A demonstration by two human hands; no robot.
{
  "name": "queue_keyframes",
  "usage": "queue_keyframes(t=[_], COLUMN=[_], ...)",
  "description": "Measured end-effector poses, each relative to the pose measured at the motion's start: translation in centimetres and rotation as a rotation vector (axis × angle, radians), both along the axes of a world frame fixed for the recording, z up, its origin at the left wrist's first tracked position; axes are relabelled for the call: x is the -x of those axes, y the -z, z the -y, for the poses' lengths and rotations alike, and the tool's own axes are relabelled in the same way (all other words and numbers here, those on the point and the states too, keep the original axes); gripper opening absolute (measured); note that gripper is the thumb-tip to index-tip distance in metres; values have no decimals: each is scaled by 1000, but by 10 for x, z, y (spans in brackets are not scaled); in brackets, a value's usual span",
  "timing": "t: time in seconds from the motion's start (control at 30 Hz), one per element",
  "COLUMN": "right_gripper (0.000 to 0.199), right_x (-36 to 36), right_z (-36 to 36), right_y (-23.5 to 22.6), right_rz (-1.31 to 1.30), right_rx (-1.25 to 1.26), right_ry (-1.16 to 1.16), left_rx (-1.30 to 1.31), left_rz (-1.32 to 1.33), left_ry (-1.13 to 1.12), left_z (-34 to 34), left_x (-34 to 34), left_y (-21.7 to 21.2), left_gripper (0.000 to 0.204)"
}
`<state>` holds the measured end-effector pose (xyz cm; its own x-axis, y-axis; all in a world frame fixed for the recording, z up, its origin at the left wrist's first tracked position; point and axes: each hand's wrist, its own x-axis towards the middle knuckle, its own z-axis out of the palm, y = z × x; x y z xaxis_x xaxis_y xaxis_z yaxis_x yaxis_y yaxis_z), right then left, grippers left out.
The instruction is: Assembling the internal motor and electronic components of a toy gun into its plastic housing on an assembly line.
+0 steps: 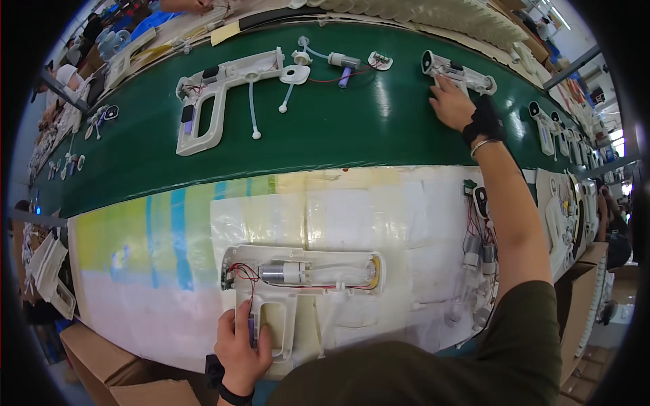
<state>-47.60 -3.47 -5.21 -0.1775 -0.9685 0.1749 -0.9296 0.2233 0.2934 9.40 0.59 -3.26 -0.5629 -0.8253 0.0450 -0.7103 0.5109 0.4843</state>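
A white gun-shaped housing half (311,254) lies on the work surface before me, its inside showing. Within it are a silver-and-white cylindrical motor (281,273), red and dark wires and a clear tube. My left hand (242,352) is closed on the housing's handle, beside a purple battery partly hidden by the fingers. Far ahead to the right, my right hand (452,103) reaches over the green belt. Its fingers are apart and touch a second gun-shaped housing (466,76), whose handle is mostly hidden under the hand.
On the green belt (325,128) lie another open housing (215,95), tubes with nozzles, and a wired motor (338,61). Wired motors (474,250) rest near my right arm. Cardboard boxes (108,352) stand lower left. More housings line the right side.
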Motion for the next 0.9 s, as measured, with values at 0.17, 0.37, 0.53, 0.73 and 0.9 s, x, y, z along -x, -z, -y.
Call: queue_keyframes(t=[0.17,0.37,0.53,0.73,0.9], right_gripper=[29,46,56,53,43], right_x=[-35,-5,-6,-57,-70], right_z=[41,141,152,92,12], right_y=[-23,12,19,-86,-215], right_rz=[177,541,705,686,371], right_rx=[110,326,240,593,631], right_ry=[52,200,261,-84,-213], left_rx=[-29,13,12,-93,-58], left_rz=[29,25,58,77,-54], left_ry=[-28,15,14,136,333], left_z=[3,4,3,33,75], left_x=[-2,-13,-14,1,66], left_y=[-2,5,-1,-23,-35], left_gripper=[50,52,52,53,51])
